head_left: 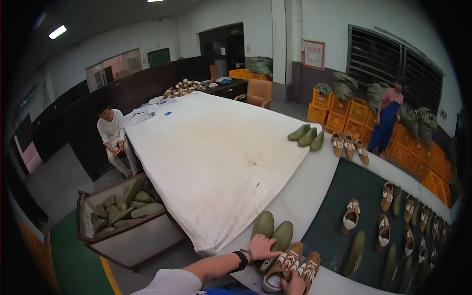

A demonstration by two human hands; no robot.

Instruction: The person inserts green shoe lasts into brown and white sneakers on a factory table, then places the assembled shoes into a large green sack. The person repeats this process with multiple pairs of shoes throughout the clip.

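Observation:
Two green shoe lasts (283,234) lie side by side at the near edge of the table, toes pointing away from me. My left hand (261,247) reaches across their heel ends, its fingers gripping the right one. Just to the right are two brown sneakers (292,256) with white laces and stripes, set close together. My right hand (294,284) has hold of the right sneaker (309,268) near its heel opening. Part of that hand is cut off by the lower edge of the picture.
A white-covered table (211,147) fills the middle. On the right, a dark green conveyor belt (324,231) carries rows of sneakers and lasts. A wheeled bin (128,241) of lasts stands left. One person (114,130) sits left; another (388,115) stands by orange crates (337,122).

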